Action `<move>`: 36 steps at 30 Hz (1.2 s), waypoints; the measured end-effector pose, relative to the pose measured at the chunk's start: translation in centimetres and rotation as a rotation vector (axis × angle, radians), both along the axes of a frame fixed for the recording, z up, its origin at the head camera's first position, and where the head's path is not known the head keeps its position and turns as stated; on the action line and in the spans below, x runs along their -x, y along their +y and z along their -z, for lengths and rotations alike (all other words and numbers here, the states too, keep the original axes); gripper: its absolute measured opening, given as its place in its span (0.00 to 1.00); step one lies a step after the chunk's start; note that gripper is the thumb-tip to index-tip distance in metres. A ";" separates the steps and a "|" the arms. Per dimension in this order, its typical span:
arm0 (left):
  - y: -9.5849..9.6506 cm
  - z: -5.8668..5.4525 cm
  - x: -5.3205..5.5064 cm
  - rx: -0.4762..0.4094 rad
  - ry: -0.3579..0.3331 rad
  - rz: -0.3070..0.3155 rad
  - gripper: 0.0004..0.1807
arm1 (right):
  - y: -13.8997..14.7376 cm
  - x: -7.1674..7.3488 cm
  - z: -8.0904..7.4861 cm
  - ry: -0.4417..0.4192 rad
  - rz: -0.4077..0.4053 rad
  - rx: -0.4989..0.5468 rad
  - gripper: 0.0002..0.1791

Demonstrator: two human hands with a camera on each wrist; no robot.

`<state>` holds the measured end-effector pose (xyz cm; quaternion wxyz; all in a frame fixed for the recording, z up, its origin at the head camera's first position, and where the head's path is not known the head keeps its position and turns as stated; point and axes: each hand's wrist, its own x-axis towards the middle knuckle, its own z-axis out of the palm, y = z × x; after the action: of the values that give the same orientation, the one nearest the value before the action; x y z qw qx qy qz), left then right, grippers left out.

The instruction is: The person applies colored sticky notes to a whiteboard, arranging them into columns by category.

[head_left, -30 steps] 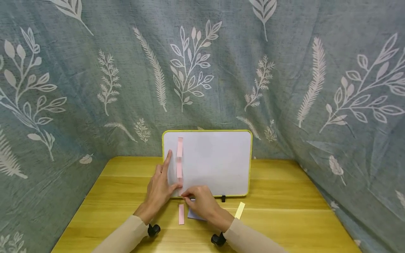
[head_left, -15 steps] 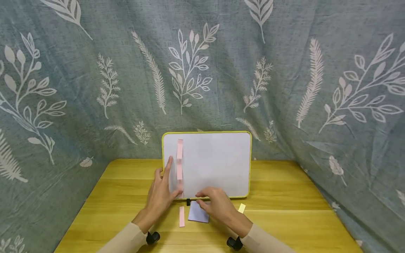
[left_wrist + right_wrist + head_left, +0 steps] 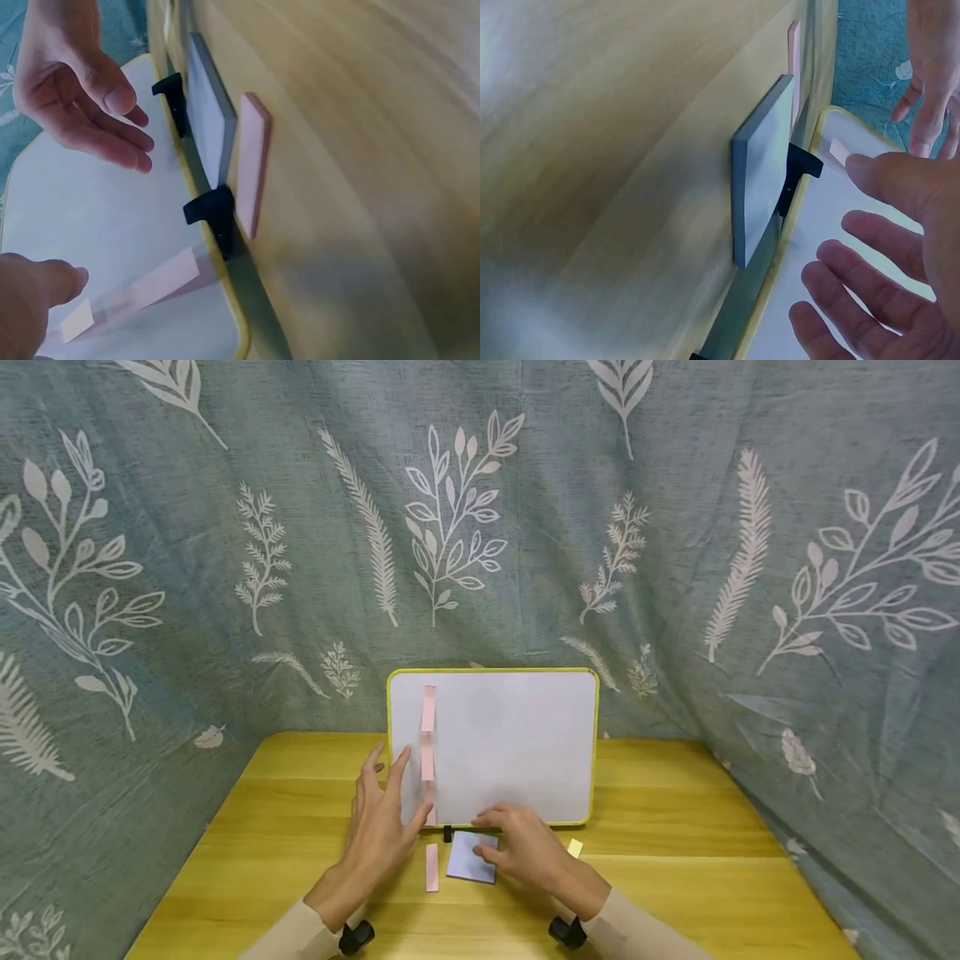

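Pretty plain getup tbh: long sleeves in a solid pale beige, and the left sleeve (image 3: 291, 935) and right sleeve (image 3: 641, 933) look like a matching pair. Both end in a simple cuff around the wrist, so the left hand (image 3: 378, 822) and right hand (image 3: 528, 852) are totally bare. Fingers are kinda slim, and the left wrist view catches a thumbnail on the right one that looks trimmed short. Then there's the gear: a stubby black left wrist camera (image 3: 357, 937) and its twin, the right wrist camera (image 3: 567, 932), little rounded barrel shapes right by the cuffs. Too small to make out any markings.
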<state>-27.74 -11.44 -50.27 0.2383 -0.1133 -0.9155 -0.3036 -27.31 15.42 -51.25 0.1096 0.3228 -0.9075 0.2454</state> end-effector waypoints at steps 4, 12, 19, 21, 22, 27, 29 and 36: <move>0.1 0.2 -0.2 0.039 0.052 0.005 0.49 | 0.0 0.1 0.1 -0.019 -0.024 -0.051 0.19; 1.1 0.4 -1.0 0.094 0.097 0.168 0.27 | 0.1 -0.1 0.8 -0.102 -0.068 -0.156 0.21; 1.7 1.3 -1.7 0.173 -0.053 0.361 0.18 | 0.3 -0.2 1.8 -0.134 -0.078 -0.227 0.21; 1.8 1.6 -1.7 0.206 -0.088 0.390 0.18 | 0.3 -0.2 1.7 -0.134 -0.084 -0.218 0.20; 1.9 1.6 -1.7 0.221 -0.099 0.400 0.18 | 0.3 -0.1 1.7 -0.135 -0.088 -0.214 0.20; 2.1 1.8 -1.6 0.245 -0.153 0.431 0.20 | 0.6 0.1 1.1 -0.169 -0.125 -0.222 0.18; 2.2 1.8 -1.6 0.259 -0.170 0.440 0.22 | 0.9 0.2 0.8 -0.198 -0.144 -0.227 0.17; 2.6 2.1 -1.4 0.314 -0.242 0.496 0.25 | 1.9 0.6 0.3 -0.256 -0.179 -0.248 0.16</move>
<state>-26.36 -8.89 -52.37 0.0259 -0.3318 -0.9173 -0.2186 -27.89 17.31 -51.56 -0.0693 0.3795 -0.9049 0.1797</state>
